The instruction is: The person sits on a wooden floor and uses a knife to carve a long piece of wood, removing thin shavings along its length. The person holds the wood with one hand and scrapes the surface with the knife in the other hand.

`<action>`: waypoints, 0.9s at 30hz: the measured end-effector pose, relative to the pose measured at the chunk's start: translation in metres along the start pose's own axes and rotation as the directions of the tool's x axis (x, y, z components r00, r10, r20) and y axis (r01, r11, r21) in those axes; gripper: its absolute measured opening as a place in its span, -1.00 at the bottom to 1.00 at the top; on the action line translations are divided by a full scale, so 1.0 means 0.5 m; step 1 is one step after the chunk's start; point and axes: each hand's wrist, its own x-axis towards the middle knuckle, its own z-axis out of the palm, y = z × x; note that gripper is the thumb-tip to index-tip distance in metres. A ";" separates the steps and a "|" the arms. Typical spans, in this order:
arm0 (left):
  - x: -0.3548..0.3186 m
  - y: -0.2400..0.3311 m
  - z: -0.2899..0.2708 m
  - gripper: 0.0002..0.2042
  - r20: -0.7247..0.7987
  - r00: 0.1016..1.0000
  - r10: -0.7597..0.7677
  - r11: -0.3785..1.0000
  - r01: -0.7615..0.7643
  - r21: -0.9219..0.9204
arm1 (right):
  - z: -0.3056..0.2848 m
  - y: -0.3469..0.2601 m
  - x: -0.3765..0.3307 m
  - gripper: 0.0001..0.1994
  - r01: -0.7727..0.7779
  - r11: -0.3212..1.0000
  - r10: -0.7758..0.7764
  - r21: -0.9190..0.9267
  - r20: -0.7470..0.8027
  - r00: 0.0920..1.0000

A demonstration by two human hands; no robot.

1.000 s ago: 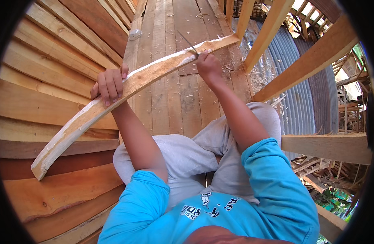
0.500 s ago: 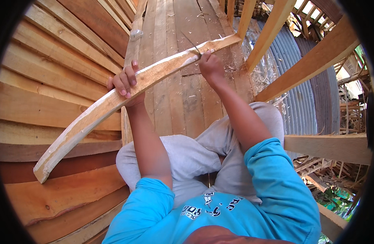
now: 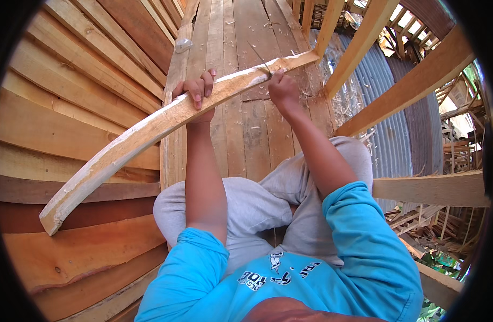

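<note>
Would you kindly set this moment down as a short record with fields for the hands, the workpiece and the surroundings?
left hand: the left hand grips the curved wooden plank near its middle, fingers wrapped over its top edge
right hand: the right hand holds a thin blade-like tool against the plank near its far end
workpiece: long, pale, bowed, its near end free at lower left
seat: the person sits on a floor of boards
surroundings: stacked planks at left, wooden beams at right
</note>
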 end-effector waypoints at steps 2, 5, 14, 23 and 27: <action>0.004 -0.026 -0.008 -0.51 0.030 1.000 -0.011 0.999 0.012 -0.045 | 0.003 0.013 0.006 -0.36 0.011 1.000 -0.011 0.001 -0.031 0.999; 0.007 -0.055 -0.014 -0.51 0.020 0.998 -0.055 0.995 0.056 -0.084 | 0.015 0.024 0.012 -0.35 0.039 0.999 -0.040 -0.003 -0.090 0.995; 0.002 -0.055 -0.017 -0.50 -0.012 0.996 -0.093 0.996 0.093 -0.015 | 0.010 0.012 0.004 -0.36 0.021 1.000 -0.022 -0.019 -0.059 0.998; 0.009 0.097 0.001 -0.53 0.114 0.991 -0.067 0.998 0.067 0.003 | 0.002 0.009 0.007 -0.37 0.035 0.999 -0.035 0.002 -0.021 0.999; 0.000 0.159 -0.018 -0.44 0.179 0.977 -0.116 0.991 0.103 0.079 | -0.001 0.013 0.005 -0.37 0.035 0.999 -0.035 0.031 -0.012 0.999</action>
